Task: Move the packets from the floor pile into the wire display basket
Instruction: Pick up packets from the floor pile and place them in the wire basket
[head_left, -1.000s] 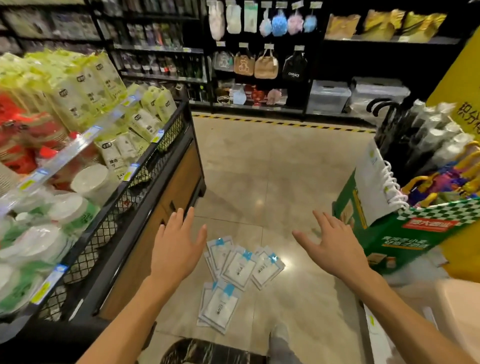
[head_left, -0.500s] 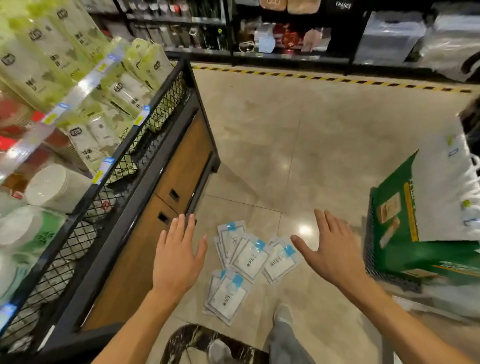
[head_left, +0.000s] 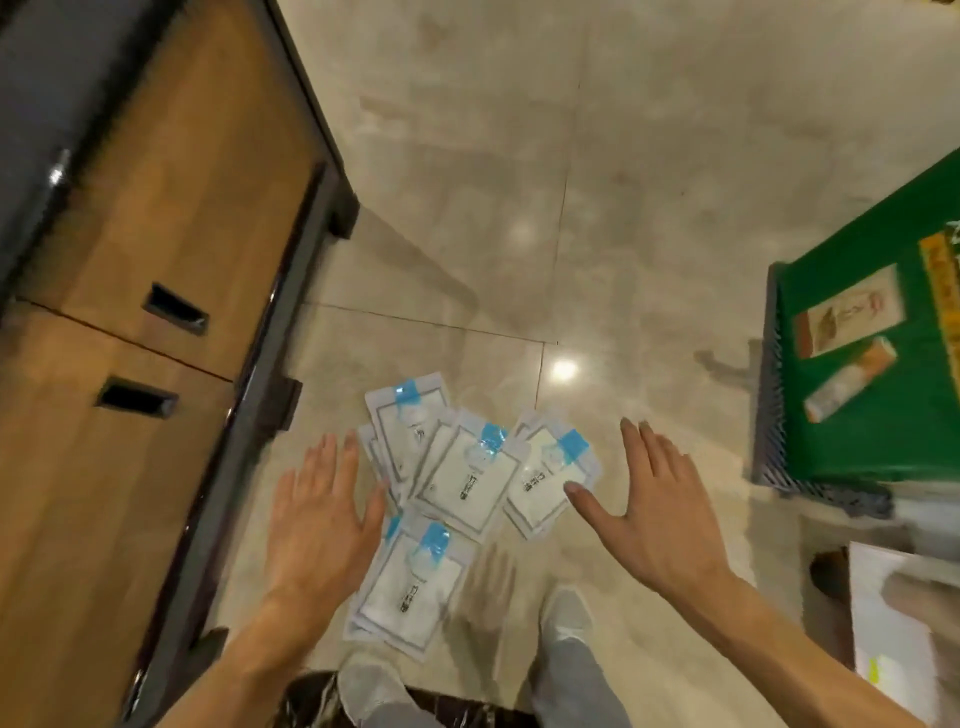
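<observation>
Left hand (head_left: 317, 525) and right hand (head_left: 649, 512) hovered palm-down, fingers straight and spread, holding nothing. Between them lay the pile of white plastic packets with blue tabs (head_left: 467, 480) on the beige tiled floor (head_left: 519, 182).

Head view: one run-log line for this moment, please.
phase: reach | left hand: open | right hand: open | packets: on floor, ungrasped | basket: out of view

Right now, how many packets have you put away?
None that I can see. The packets all lie piled on the floor. My left hand and right hand hover open beside them, holding nothing. Grabbing and moving every packet is left; the basket is out of view.
</observation>
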